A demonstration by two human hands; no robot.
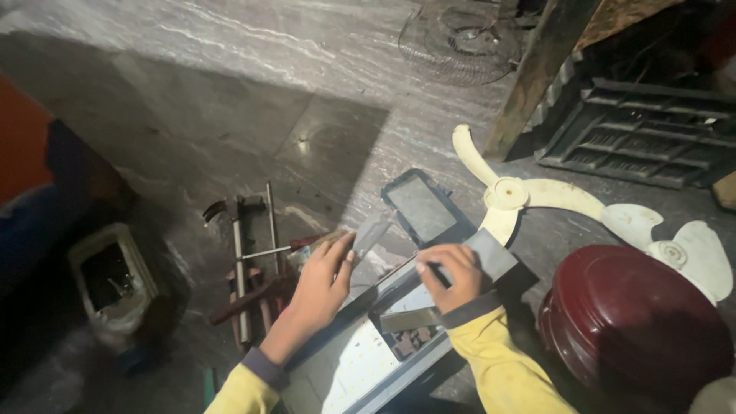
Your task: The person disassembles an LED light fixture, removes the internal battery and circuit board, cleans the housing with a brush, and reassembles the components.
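Working on a flat grey light panel (360, 360) on the floor.

Left hand (322, 280) spread flat, bracing the panel beside scattered hand tools (249, 261); right hand (452, 272) pinching a thin dark tool (441, 272) at the far end. Best pressing firmly, keeping the tip steady.

A flat rectangular screen (423, 207) with rounded corners lies face up on the stone floor, just above and left of the right hand (452, 274). Its glass is dull grey and unlit, framed by a thick dark border, and the whole piece sits tilted, one corner pointing toward the hand. Far to the left of the same hand, well apart from it, stands a pale, boxy open package (111, 280) with a dark inside. No labels or signs can be made out in the dim light.
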